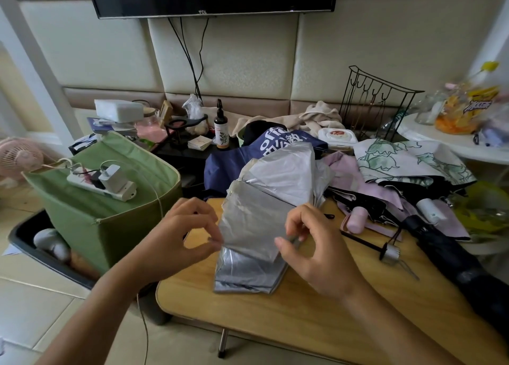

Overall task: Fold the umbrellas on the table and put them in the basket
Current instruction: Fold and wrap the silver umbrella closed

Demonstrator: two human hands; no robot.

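Observation:
A silver umbrella lies collapsed on the wooden table, its canopy panels partly flattened. My left hand pinches the left edge of a silver panel. My right hand pinches the panel's right edge. Behind it lie a navy umbrella with white lettering, a pink umbrella with a pink handle, a white floral umbrella and a black folded umbrella at the right. A green fabric basket stands on the floor left of the table.
A white power strip with a charger rests on the green basket's top. A dark bin sits behind it on the floor. A black wire rack, a spray bottle and clutter fill the back. A loose umbrella shaft lies on the table.

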